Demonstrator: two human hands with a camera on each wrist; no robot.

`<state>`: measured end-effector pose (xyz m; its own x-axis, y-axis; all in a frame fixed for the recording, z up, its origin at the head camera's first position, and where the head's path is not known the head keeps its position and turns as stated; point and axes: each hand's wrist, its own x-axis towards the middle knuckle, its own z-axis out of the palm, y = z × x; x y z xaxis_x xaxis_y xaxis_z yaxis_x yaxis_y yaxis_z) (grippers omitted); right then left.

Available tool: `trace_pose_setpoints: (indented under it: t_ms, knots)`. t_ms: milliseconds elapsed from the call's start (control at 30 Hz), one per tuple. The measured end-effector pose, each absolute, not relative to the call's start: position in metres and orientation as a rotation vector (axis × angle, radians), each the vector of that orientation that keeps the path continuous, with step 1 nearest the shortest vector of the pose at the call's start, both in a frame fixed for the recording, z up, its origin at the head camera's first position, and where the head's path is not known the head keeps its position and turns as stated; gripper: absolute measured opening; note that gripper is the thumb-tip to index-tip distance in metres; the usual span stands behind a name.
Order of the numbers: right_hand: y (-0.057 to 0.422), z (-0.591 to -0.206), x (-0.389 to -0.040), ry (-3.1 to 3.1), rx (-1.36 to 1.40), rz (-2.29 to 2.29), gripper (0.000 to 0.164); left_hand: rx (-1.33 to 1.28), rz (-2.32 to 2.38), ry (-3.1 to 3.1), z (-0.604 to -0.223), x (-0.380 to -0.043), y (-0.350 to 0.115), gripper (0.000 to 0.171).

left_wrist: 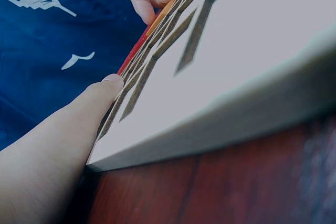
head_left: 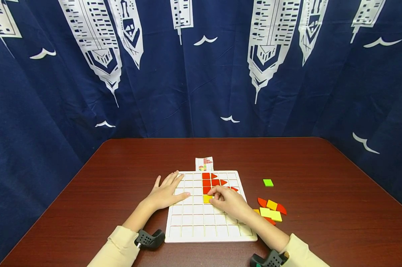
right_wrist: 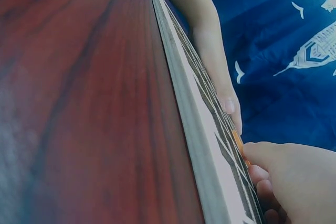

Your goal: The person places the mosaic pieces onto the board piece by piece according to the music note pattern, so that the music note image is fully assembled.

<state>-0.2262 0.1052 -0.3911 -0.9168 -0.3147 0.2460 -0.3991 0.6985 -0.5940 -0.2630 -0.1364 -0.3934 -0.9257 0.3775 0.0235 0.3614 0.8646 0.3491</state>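
A white gridded board (head_left: 187,222) lies on the table with a column of red square tiles (head_left: 206,183) and red pointed tiles (head_left: 223,182) set in its cells. Just below the red column is a yellow square tile (head_left: 207,199). My right hand (head_left: 230,202) pinches this tile at its right side, thumb and bent forefinger against it; the thumb also meets its edge in the right wrist view. Spread flat, my left hand (head_left: 165,193) rests on the board's upper left edge, thumb pointing inward. My right hand hides some cells and part of a red tile.
A small printed card (head_left: 204,164) touches the board's far edge. Right of the board lie a green tile (head_left: 268,183) and a loose group of red, orange and yellow tiles (head_left: 271,215). Behind the brown table (head_left: 137,152) hangs a blue curtain (head_left: 187,92).
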Motion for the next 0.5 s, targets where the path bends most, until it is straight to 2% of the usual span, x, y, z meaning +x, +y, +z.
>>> trace_pose_setpoints:
  t_ms: [500]
  knots:
    - [0.1136,-0.3894,-0.2266,-2.732,0.614,1.124,0.007,0.597,0.538,2.998,-0.395,-0.2636,-0.1365,0.081]
